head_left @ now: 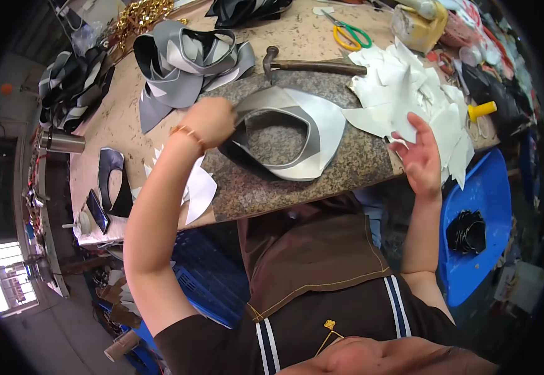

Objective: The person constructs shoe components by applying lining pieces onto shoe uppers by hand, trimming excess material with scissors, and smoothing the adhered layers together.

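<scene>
A grey and white shoe upper (325, 128) lies on a speckled stone slab (247, 197), its oval opening facing up. My left hand (212, 122) is closed on the upper's left edge, and the fingertips are partly hidden. To the right, my right hand (419, 159) is held open with its fingers apart and nothing in it. It is in front of a heap of thin white pieces (403, 87); whether it touches them I cannot tell. Behind the upper, a hammer (316, 66) rests with its head to the left.
Stacked grey uppers (169, 69) lie at the back left, with black ones (72, 84) beyond. Scissors (350, 36) and a yellow container (419, 28) are at the back. A phone (98, 211) lies near the left edge. A blue bin (478, 237) stands at the right.
</scene>
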Available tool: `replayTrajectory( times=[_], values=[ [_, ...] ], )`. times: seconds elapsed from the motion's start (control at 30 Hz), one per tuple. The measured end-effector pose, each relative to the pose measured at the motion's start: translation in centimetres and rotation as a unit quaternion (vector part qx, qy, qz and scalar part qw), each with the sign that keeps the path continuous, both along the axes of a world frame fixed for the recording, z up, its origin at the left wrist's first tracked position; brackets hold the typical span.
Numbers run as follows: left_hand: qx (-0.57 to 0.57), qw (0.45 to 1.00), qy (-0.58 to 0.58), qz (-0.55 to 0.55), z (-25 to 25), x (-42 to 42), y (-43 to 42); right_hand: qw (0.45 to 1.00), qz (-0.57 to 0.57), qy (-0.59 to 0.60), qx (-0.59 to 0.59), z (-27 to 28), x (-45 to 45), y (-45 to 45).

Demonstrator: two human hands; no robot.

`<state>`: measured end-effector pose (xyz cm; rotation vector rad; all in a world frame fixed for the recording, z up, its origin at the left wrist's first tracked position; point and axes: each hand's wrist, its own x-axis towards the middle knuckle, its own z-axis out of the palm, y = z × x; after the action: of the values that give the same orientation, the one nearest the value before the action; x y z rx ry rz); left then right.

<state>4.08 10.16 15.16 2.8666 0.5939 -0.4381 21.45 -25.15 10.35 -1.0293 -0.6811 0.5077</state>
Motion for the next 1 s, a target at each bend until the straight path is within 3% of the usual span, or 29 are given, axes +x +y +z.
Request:
replayTrajectory(
  times=[0.03,0.07,0.13,0.17,0.23,0.3,0.37,0.4,0.47,0.5,0.6,0.63,0.7,0.73,0.83,0.87,1.0],
  values=[
    [0.010,0.995,-0.079,0.060,1.9,-1.3,-0.9,0.999,0.015,-0.034,0.020,0.2,-0.6,-0.4],
    [0.006,0.983,-0.127,0.130,3.2,-2.7,-2.1,0.993,0.019,-0.071,-0.090,-1.5,0.8,-3.0],
    [0.039,0.954,-0.250,0.158,2.7,-5.5,-3.2,0.976,0.173,-0.070,-0.111,-1.9,2.3,-3.8],
    [0.013,0.945,-0.272,0.180,1.8,-6.3,-4.1,0.963,0.237,-0.085,-0.098,-1.5,2.2,-3.1],
    [-0.031,0.921,-0.310,0.233,-1.5,-7.7,-5.5,0.949,0.253,-0.157,-0.101,-0.7,0.0,-0.9],
    [-0.049,0.918,-0.333,0.208,-6.0,-8.9,-5.9,0.939,0.313,-0.124,-0.064,-0.7,-2.7,1.9],
    [-0.091,0.900,-0.357,0.233,-7.9,-9.2,-6.9,0.899,0.418,-0.057,-0.116,-0.5,-4.6,4.0],
    [-0.115,0.883,-0.385,0.242,-8.6,-9.3,-7.0,0.875,0.455,-0.079,-0.147,-0.4,-5.2,5.2],
    [-0.167,0.845,-0.439,0.256,-9.8,-9.3,-7.2,0.872,0.401,-0.211,-0.188,0.4,-6.5,7.9],
    [-0.144,0.859,-0.422,0.253,-9.8,-9.2,-7.5,0.863,0.369,-0.276,-0.207,0.8,-6.9,9.2],
    [-0.093,0.892,-0.375,0.236,-9.1,-8.8,-8.5,0.853,0.354,-0.309,-0.228,-0.5,-7.0,12.5],
    [-0.079,0.900,-0.372,0.214,-8.8,-8.7,-8.7,0.853,0.303,-0.356,-0.231,-1.8,-7.4,12.8],
    [-0.058,0.912,-0.354,0.198,-8.5,-8.4,-8.8,0.862,0.346,-0.298,-0.219,-3.1,-7.8,14.0],
    [-0.071,0.903,-0.373,0.200,-8.9,-8.4,-8.7,0.812,0.279,-0.464,-0.218,-2.7,-7.4,14.2],
    [-0.110,0.881,-0.415,0.200,-10.1,-8.2,-8.4,0.859,0.320,-0.219,-0.336,-2.3,-7.2,14.6],
    [-0.121,0.879,-0.418,0.195,-10.2,-8.0,-8.4,0.835,0.263,-0.310,-0.371,-1.0,-6.6,14.4],
    [-0.130,0.880,-0.403,0.215,-10.0,-7.3,-8.5,0.837,0.259,-0.303,-0.375,-1.7,-6.9,16.3]
  ],
)
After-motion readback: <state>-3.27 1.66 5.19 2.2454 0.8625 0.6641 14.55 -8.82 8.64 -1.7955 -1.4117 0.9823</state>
